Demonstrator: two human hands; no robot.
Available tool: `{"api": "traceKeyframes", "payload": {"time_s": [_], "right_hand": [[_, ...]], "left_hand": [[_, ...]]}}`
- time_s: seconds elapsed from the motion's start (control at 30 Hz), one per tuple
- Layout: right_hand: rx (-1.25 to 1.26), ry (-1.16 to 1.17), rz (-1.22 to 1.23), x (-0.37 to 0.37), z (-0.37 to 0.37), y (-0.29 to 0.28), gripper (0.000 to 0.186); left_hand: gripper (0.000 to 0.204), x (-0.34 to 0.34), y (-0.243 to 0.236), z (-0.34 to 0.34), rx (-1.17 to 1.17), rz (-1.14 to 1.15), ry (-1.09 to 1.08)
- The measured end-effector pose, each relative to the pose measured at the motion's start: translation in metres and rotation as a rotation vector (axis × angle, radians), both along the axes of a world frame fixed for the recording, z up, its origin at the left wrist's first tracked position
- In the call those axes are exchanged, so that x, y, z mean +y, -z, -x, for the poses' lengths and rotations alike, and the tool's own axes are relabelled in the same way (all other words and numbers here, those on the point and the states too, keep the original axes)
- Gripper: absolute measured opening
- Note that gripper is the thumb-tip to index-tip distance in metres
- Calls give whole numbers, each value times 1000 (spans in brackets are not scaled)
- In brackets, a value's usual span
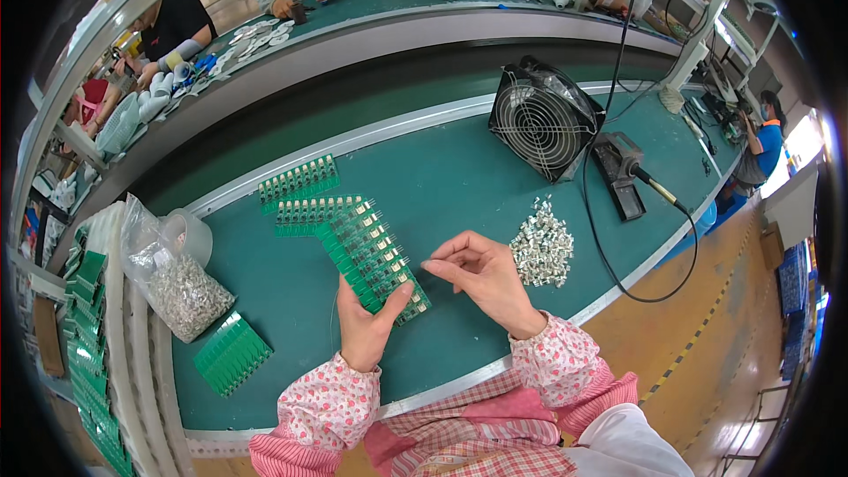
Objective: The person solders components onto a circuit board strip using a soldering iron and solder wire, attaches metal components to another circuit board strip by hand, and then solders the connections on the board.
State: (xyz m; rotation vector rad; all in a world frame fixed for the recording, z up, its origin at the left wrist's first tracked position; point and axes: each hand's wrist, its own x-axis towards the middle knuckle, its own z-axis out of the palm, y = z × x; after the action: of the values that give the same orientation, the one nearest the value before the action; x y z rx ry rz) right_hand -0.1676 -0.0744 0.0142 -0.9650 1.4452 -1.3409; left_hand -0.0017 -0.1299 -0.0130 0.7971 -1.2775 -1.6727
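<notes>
Small white parts at a green circuit board, one hand holding, one hand poised

Far left of the left hand [364, 327], green boards [88, 362] lean in a row. Closer in sit a clear bag [181, 291] of small pale parts and, nearer the person, a bare-looking green panel [231, 355]. Just beyond the left hand lie two finished-looking strips [300, 181], each lined with white parts.

The left hand is clamped on the edge of the worked panel [362, 252], thumb on top, holding it tilted above the table [459, 353]. Just right of it hovers the right hand [486, 274], thumb and forefinger drawn close; whether they pinch a part, I cannot tell.

Beside the right hand is a loose pile of white parts [541, 243]; beyond it, a black fan [541, 119], then a soldering iron [658, 187] in its holder.

The step in hand seems to be seating parts along the panel. The next move likely calls for a steady left grip and careful lining-up by the right fingertips.
</notes>
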Motion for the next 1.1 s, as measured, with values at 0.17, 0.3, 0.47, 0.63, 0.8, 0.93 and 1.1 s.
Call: {"api": "traceKeyframes", "payload": {"time_s": [0.17, 0.3, 0.47, 0.63, 0.8, 0.93, 1.1], "right_hand": [[-241, -54, 28, -4, -7, 4, 12], [-320, -115, -25, -5, -10, 9, 16], [-337, -125, -37, -6, -15, 13, 18], [-380, -129, -36, -5, -17, 13, 18], [-376, -129, -18, -4, -16, 14, 17], [-332, -145, 20, -4, -19, 16, 16], [-289, -113, 110, -2, -23, 22, 15]], "left_hand": [[42, 1, -3, 4, 50, -10, -69], [42, 1, -6, 2, 35, 4, -68], [41, 1, -5, 3, -13, 51, -64], [41, 3, -7, 3, -24, 51, -57], [43, 4, -5, 4, -20, 84, -57], [48, 5, -7, 0, -62, 64, -10], [47, 8, -13, 3, -69, 136, -32]]}}
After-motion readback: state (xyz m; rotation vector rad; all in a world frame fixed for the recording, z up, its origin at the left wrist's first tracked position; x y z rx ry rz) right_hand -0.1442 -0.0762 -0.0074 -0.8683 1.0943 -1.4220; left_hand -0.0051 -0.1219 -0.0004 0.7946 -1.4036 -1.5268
